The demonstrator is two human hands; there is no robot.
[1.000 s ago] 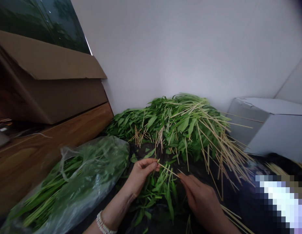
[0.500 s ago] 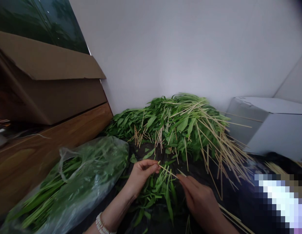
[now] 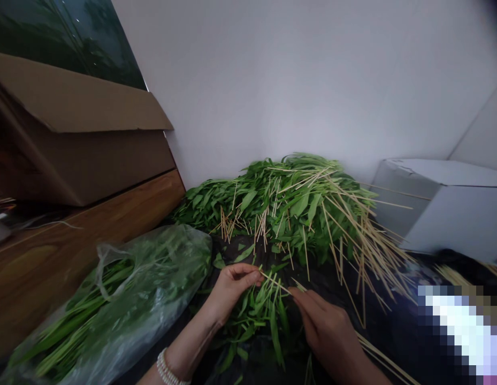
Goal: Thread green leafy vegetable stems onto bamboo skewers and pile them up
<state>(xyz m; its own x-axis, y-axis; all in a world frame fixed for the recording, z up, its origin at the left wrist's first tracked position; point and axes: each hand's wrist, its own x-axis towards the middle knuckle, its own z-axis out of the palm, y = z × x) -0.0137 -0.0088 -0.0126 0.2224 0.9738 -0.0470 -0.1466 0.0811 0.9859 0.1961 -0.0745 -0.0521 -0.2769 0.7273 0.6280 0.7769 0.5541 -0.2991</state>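
My left hand (image 3: 231, 287) pinches one end of a thin wooden skewer (image 3: 275, 282) between thumb and fingers. My right hand (image 3: 326, 329) is closed on the skewer's other end, fingertips pointing up and left. Several green leafy stems (image 3: 259, 313) hang from the skewer between the two hands, over a dark sheet. A pearl bracelet (image 3: 167, 370) circles my left wrist.
A big heap of skewered greens (image 3: 296, 206) lies against the white wall, sticks pointing down to the right. A clear plastic bag of greens (image 3: 112, 305) sits at the left by a wooden ledge (image 3: 71, 240) and a cardboard box (image 3: 79, 133). A grey box (image 3: 444, 206) stands right.
Both hands hold nearly the same place; my right hand has crept slightly left and up along the skewer. The leaves have barely shifted.
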